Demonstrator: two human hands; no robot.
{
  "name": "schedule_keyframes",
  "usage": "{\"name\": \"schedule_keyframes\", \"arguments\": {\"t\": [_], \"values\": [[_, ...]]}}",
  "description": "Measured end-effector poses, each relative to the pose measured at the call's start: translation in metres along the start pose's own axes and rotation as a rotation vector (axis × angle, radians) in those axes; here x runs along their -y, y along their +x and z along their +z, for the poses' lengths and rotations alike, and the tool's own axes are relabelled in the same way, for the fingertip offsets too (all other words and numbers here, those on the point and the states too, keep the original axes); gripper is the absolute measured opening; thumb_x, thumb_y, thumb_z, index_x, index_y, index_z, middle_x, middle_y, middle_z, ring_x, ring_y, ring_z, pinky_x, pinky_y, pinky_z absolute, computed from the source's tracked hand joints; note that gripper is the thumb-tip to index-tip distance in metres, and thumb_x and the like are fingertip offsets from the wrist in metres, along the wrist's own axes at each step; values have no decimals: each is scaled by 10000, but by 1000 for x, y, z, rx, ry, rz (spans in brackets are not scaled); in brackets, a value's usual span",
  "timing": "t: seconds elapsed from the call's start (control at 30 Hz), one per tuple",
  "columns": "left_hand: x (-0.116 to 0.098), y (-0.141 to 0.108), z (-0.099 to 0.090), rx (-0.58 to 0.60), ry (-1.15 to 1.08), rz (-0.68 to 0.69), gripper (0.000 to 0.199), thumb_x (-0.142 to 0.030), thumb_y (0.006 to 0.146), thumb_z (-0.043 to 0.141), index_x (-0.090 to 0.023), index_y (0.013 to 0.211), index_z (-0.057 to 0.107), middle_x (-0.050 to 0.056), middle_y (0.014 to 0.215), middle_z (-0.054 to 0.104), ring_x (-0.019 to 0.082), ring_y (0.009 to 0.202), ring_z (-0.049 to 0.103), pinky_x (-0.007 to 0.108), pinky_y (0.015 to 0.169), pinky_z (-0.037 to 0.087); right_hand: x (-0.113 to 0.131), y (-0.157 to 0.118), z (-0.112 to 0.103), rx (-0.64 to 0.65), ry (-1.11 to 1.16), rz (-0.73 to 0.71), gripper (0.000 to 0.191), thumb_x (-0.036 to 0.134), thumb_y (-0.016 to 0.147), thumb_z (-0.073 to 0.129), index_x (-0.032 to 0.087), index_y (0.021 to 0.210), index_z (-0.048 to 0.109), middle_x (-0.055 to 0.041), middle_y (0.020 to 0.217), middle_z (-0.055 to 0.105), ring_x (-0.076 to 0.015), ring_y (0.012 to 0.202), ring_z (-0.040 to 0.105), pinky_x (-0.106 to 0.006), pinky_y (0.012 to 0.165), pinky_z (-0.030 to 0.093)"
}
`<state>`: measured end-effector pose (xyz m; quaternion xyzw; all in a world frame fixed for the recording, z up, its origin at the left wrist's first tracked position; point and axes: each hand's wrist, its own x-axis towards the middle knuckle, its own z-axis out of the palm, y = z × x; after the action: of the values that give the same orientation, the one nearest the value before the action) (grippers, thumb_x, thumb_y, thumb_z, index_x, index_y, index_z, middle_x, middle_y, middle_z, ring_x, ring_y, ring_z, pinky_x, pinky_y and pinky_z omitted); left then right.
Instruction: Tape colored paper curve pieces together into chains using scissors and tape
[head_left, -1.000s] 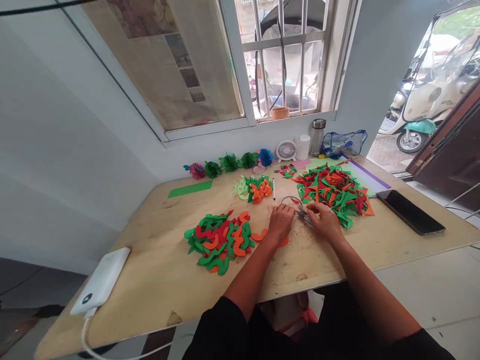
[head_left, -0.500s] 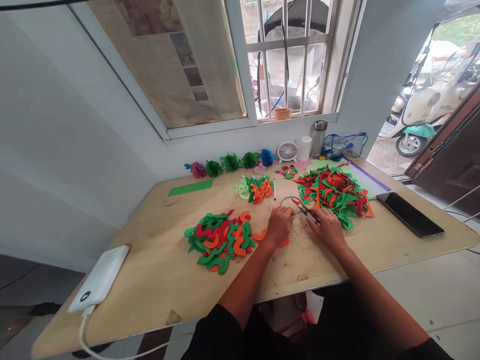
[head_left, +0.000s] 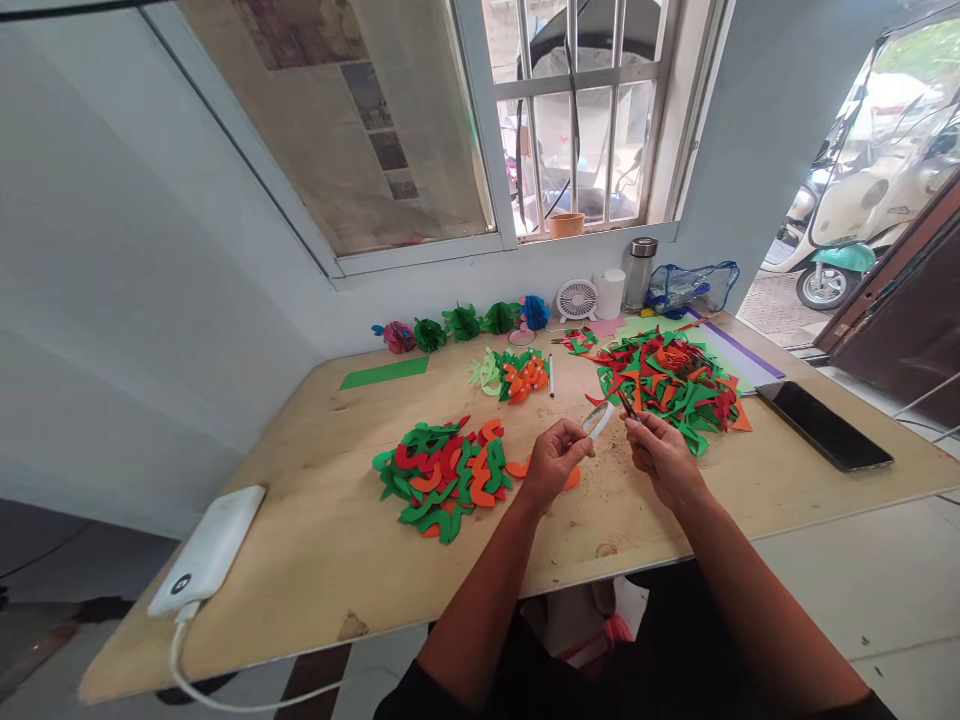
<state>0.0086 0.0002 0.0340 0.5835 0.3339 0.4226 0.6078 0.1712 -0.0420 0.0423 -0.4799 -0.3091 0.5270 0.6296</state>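
Observation:
My left hand (head_left: 559, 462) pinches a thin white ring (head_left: 598, 420) that looks like a roll of clear tape, tilted up above the table. To its right, my right hand (head_left: 661, 455) is closed on small dark scissors (head_left: 627, 404), with the blades pointing up and left. Close beyond the ring lies a small red scrap (head_left: 594, 400). Orange paper pieces (head_left: 517, 468) rest beside and behind my left wrist. Further left is a pile of curved cut-outs (head_left: 446, 475) in green, red and orange.
A heap of coloured scraps (head_left: 667, 385) lies right of centre, near a black phone (head_left: 823, 425). A pen (head_left: 551, 376), cut paper shapes (head_left: 517, 376), a green strip (head_left: 384, 373), paper flowers (head_left: 461, 322), a small fan (head_left: 577, 299) and a white power bank (head_left: 206, 550) are on the table.
My left hand has lifted the white ring and tilted it edge-on. My right hand has turned the scissors more upright, away from the red scrap.

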Motion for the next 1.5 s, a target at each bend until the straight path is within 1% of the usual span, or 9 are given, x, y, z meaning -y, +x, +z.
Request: {"name": "schedule_keyframes", "arguments": {"t": [0.13,0.5,0.7,0.87,0.97,1.07,1.2,1.33,1.5], "values": [[3,-5,1,-3,21,11,206,-347,728,640,-161,715,553,9,666,616,118,661,567,261,698,449,4,-2,9,29,24,-17,375,426,637,735,172,872,589,105,542,298,-22,402,176,-176,356,126],[4,-11,0,30,144,75,156,-295,756,619,-160,708,562,0,690,608,114,664,547,246,672,442,11,-1,19,56,-6,13,341,399,608,746,164,799,590,91,546,366,-15,396,192,-189,366,122],[5,-14,-2,50,165,67,154,-309,785,597,-162,746,571,33,764,660,142,747,598,270,714,461,14,-1,24,50,-37,-3,337,403,600,751,170,776,584,90,534,367,-23,398,205,-198,374,129],[5,-14,0,31,65,-3,173,-328,766,611,-167,770,551,18,733,650,103,618,556,223,571,451,16,-3,27,33,-90,-74,304,405,624,728,178,718,550,79,536,379,-33,405,226,-203,377,144],[2,-13,4,-6,-28,-16,170,-315,751,617,-166,785,542,16,718,634,108,633,571,209,530,458,15,-6,29,7,-153,-137,268,395,654,707,184,732,561,73,535,387,-48,418,264,-209,386,183],[-2,-12,10,-51,-116,-8,227,-298,733,629,-172,905,552,20,746,627,131,693,599,191,491,450,18,-12,34,-7,-252,-223,230,383,685,679,186,730,569,61,549,407,-65,452,303,-215,409,222],[-6,-11,15,-53,-169,-2,369,-292,727,631,-185,1074,567,34,808,628,116,676,582,168,454,419,26,-20,41,-7,-374,-333,204,376,711,646,190,707,563,43,571,456,-81,482,343,-225,439,271],[-10,-12,16,-70,-163,-14,323,-298,721,632,-175,1019,642,43,798,633,96,622,542,165,428,390,35,-22,42,-62,-397,-383,215,387,711,648,189,696,564,42,569,452,-82,488,346,-226,449,284],[-21,-17,16,-113,-133,-43,280,-302,711,640,-156,943,692,41,715,629,81,561,505,158,414,378,34,-19,35,-107,-349,-374,243,406,709,665,182,734,574,35,598,462,-78,491,336,-218,432,270]]}}
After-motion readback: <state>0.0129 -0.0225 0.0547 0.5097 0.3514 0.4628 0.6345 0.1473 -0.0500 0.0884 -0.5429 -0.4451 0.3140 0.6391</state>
